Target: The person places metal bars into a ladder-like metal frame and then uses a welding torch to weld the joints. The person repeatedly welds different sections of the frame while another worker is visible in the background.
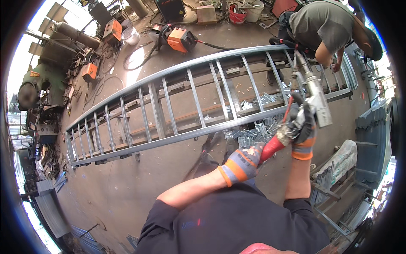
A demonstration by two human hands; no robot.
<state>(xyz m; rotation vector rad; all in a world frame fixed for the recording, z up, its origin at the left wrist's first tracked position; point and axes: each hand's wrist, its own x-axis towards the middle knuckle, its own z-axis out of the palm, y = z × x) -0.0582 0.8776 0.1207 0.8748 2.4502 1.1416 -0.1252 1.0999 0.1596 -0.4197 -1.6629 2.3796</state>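
Observation:
My left hand (243,163), in a grey and orange glove, is wrapped round a red tool body (272,149) with a metal head; its exact kind I cannot make out. My right hand (305,131), gloved alike, is closed round the grip of a silver welding gun (319,99). The gun's slim nozzle points away over the right end of a long galvanized metal frame (165,142) with many crossbars. Beneath that end lies a heap of small shiny metal pieces (253,134). The red tool's head is beside my right hand, which partly hides it.
A co-worker (323,25) in a grey shirt bends over the frame's far right end. Orange machines (181,40) with hoses stand beyond it. Buckets (237,15) are at the back. On the right are a rack (334,194) and metal sheets (376,139).

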